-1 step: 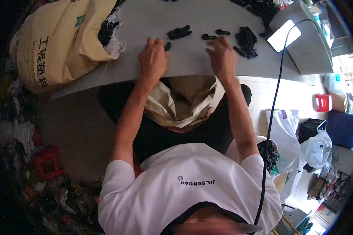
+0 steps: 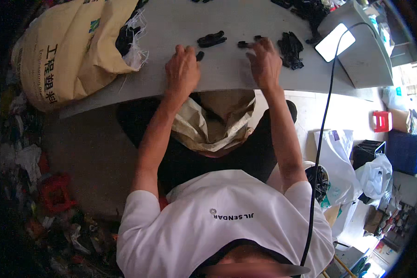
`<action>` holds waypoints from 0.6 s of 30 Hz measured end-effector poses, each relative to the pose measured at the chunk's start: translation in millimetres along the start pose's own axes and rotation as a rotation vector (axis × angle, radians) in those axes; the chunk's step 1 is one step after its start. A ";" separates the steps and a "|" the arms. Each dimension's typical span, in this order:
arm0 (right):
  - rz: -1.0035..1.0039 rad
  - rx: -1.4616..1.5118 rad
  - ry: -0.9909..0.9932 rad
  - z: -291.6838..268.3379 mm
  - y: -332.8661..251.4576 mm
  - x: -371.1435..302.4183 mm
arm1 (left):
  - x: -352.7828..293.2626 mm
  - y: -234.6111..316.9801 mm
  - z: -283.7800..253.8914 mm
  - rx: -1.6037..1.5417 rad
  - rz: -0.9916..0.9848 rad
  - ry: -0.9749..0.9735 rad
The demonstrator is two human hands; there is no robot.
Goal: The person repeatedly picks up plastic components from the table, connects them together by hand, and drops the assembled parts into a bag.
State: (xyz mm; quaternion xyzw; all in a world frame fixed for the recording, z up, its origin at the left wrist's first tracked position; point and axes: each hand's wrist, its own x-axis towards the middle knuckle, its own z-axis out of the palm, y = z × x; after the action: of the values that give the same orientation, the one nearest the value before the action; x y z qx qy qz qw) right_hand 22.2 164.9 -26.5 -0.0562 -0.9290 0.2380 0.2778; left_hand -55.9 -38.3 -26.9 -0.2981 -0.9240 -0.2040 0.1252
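Note:
My left hand [image 2: 182,70] is closed above the near part of the grey table, fingers curled. A small black plastic piece [image 2: 199,56] sticks out at its thumb side. My right hand [image 2: 266,65] reaches over the table with its thumb apart from the bent fingers. Its fingertips are at two small black pieces, one [image 2: 243,44] at their left and one [image 2: 258,37] just beyond, partly covered. Between the hands and farther off lies a little bunch of black pieces [image 2: 211,39]. A larger pile of black parts [image 2: 290,51] sits right of my right hand.
A big tan woven sack [image 2: 65,51] with black parts at its mouth stands on the table's left. An open paper-like sack [image 2: 213,136] lies in my lap below the table edge. A black cable [image 2: 323,125] hangs at the right, near a grey box [image 2: 361,51].
My right hand has shifted slightly right and farther over the table, covering more of the far small black piece. My left hand has barely moved.

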 end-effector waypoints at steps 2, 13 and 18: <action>0.006 -0.311 0.002 5.0 5.4 16.5 | -0.1 0.4 1.6 0.084 -0.028 -0.002; 0.018 0.158 0.056 7.7 7.8 -4.4 | 9.1 -3.6 3.9 -0.768 -0.013 0.046; 0.341 0.965 -0.085 -11.9 -40.7 -22.9 | 1.0 23.7 -0.2 -1.547 -0.407 -0.080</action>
State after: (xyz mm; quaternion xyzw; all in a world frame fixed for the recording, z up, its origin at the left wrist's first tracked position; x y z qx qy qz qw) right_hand 49.0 128.5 -9.7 -0.0627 -0.7012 0.6839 0.1915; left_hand -42.4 -20.4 -19.1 -0.1332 -0.5606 -0.7950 -0.1897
